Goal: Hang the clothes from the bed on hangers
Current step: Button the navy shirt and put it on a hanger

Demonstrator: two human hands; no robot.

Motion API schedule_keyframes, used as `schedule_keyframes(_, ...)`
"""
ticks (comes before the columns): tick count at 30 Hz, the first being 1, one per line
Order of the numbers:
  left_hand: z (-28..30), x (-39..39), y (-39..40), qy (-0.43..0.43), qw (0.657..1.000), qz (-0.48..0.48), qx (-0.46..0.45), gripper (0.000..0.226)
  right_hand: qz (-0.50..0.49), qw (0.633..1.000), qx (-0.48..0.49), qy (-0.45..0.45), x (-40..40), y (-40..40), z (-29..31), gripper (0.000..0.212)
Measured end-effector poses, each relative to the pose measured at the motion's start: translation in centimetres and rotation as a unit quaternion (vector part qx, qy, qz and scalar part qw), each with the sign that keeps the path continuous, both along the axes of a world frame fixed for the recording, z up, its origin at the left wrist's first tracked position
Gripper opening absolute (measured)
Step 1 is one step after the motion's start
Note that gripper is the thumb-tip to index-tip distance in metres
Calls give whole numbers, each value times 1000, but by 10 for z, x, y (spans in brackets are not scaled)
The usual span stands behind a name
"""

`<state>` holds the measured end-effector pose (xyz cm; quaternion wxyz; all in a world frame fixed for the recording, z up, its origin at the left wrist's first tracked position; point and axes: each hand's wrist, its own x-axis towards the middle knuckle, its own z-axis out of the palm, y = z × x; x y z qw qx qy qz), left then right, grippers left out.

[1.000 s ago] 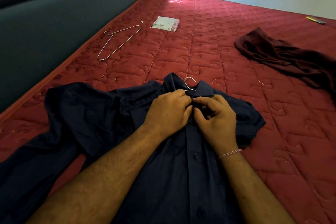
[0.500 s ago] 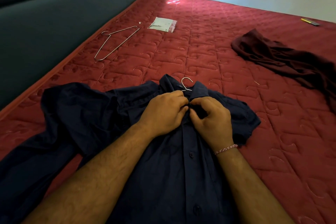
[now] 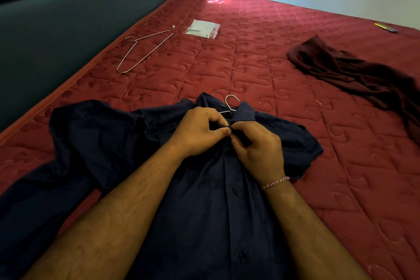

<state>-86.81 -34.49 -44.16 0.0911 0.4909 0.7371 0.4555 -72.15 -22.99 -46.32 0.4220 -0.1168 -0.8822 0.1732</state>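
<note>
A navy button shirt (image 3: 227, 200) lies flat on the red mattress (image 3: 250, 63), front side up. A metal hanger sits inside it; only its hook (image 3: 231, 102) shows above the collar. My left hand (image 3: 200, 130) and my right hand (image 3: 256, 148) meet just below the collar, each pinching the shirt's front placket at the top button. A second wire hanger (image 3: 145, 50) lies bare at the far left of the bed. A maroon garment (image 3: 354, 73) lies crumpled at the right.
A dark padded headboard (image 3: 68, 18) runs along the left edge of the bed. A small clear plastic packet (image 3: 202, 29) lies beyond the spare hanger. A yellow pen-like object (image 3: 386, 27) rests near the far right edge by the white wall.
Both hands stay at the collar, with the fingers shifting slightly on the top of the placket. The view has tilted up a little; nothing else on the bed has moved.
</note>
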Motion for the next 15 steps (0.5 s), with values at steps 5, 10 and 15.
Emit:
schedule_keyframes(5,3,-3,-2,-7,999,-30,-22,11,-15,1000,18,9,-3,-4,-1,9)
schedule_keyframes(10,4,7,-2,44,998,-20,-30,18,-17,1000,18,13,-4,-6,-3,8)
schedule_keyframes(15,2,10,-1,87,996,-22,-24,21,5,999,-4,33,-2,-5,-1,10)
